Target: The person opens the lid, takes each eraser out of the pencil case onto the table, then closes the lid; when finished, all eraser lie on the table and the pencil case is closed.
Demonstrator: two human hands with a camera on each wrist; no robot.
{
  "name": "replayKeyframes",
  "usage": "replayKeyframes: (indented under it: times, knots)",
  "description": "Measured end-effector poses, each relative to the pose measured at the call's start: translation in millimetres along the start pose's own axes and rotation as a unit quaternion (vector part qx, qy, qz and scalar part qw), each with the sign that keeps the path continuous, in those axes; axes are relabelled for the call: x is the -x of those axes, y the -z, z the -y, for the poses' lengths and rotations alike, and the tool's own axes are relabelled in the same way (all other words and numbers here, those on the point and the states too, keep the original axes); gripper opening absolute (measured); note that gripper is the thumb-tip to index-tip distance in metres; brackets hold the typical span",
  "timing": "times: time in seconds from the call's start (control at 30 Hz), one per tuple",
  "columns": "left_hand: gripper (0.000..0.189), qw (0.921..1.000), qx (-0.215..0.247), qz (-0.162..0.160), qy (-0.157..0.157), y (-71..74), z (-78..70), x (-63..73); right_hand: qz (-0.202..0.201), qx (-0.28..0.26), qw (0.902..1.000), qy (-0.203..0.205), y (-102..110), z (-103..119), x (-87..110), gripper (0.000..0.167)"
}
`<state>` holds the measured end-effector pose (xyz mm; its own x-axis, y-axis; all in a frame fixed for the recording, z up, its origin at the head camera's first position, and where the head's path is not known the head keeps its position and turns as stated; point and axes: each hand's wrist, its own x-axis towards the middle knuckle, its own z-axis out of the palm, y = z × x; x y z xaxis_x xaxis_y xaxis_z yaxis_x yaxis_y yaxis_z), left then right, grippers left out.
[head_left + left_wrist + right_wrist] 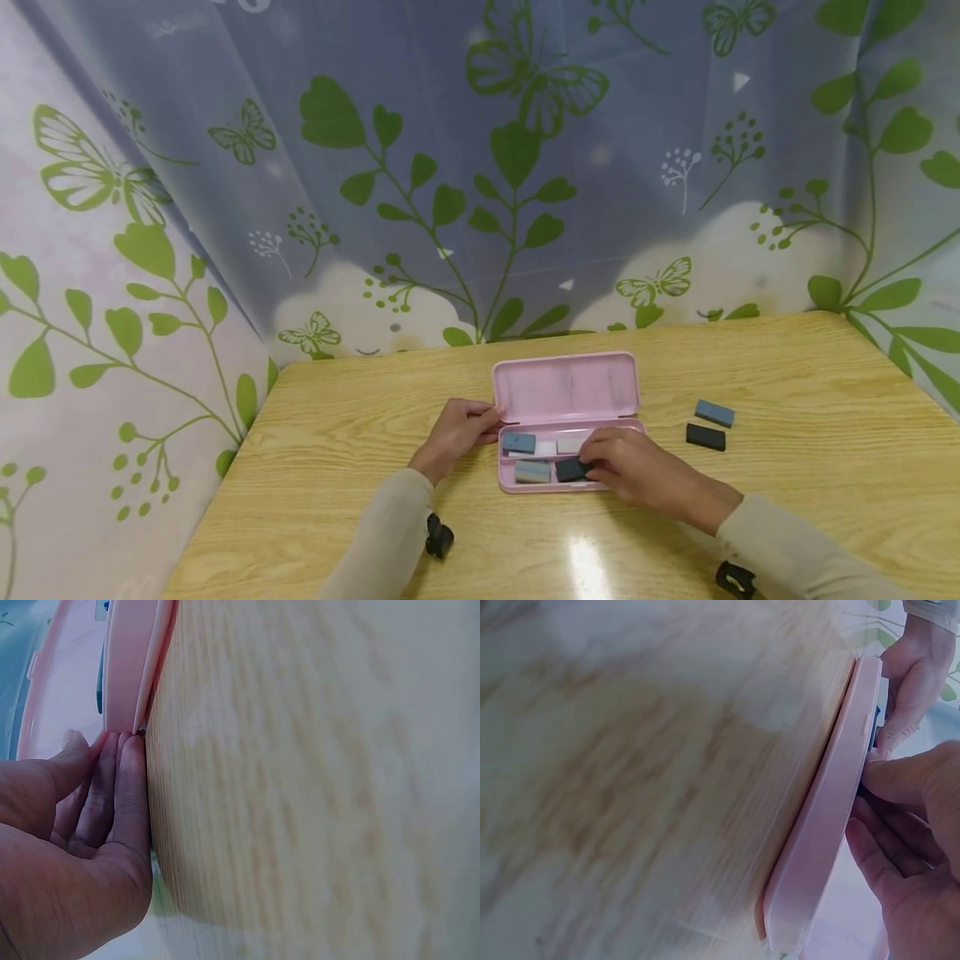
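1. Blue-grey cloth printed with green leaves and butterflies [427,50] fills the top of the frame, meeting the back edge of a yellow wood-grain table [337,433].
2. Just right of centre, in the lower half, sits my pink rectangular plastic case [536,489], its hinged lid [566,387] raised behind it.
3. Its far compartment holds a blue rectangular block [519,442] over a white flat piece [545,449], with a pale grey block [568,446] to the right.
4. Its near compartment holds a grey block with a yellowish stripe [532,472] at left and a black rectangular block [570,470] beside it.
5. My right hand [645,471] pinches that black block between thumb and fingers, hiding the case's right part.
6. My left hand [459,429] grips the case's left end near the hinge, thumb by the lid, fingers close together.
7. Wood grain stretches from the case's right end to a loose slate-blue block [714,413] and a loose black block [706,437], lying near each other at right.
8. More tabletop runs along the case's front wall towards the bottom edge.
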<state>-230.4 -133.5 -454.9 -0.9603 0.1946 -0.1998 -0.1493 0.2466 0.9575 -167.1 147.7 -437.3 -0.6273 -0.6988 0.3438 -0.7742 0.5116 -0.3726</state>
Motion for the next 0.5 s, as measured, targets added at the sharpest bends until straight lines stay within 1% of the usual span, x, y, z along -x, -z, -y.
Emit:
replayKeyframes:
  times: [0.3,0.4,0.5]
  knots:
    - [0.030,1.0000,-0.003,-0.002,0.004,-0.3,-1.7,0.7,0.006,-0.003,0.9999,-0.008,0.6,0.8,-0.3,0.013]
    - [0.031,1.0000,0.000,0.000,0.002,-0.1,-1.5,1.1,-0.006,0.002,1.0000,-0.001,0.6,-0.4,1.4,0.014]
    - [0.031,1.0000,0.002,0.001,0.001,0.1,-1.4,1.5,-0.030,0.014,0.9992,0.020,2.0,-1.9,3.1,0.017]
